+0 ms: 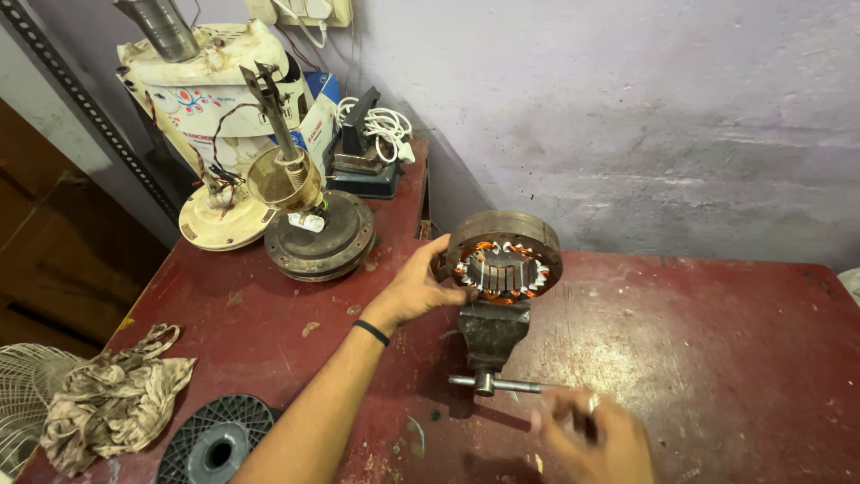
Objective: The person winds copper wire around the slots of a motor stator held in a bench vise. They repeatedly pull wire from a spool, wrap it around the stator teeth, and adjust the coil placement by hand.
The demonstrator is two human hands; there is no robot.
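Head view: my left hand (421, 289) is cupping the motor stator (504, 260) at its nine o'clock edge, fingers spread and lightly curled on the rim. The stator is sitting upright in the bench vise (491, 333), centre of the red table (717, 358). My right hand (596, 435), blurred, is reaching near the vise handle (497, 384); its grip I cannot tell. Risk: overtightening could be crushing the copper windings; slack jaws could let the stator tip.

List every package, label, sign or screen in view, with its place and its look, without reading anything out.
Cardboard box: back left of the table, behind the cream fan housing; boxy, blue top, white side with red print.
Printed decoration: on the housing's front; small red and blue pattern.
No screens or signs in view.
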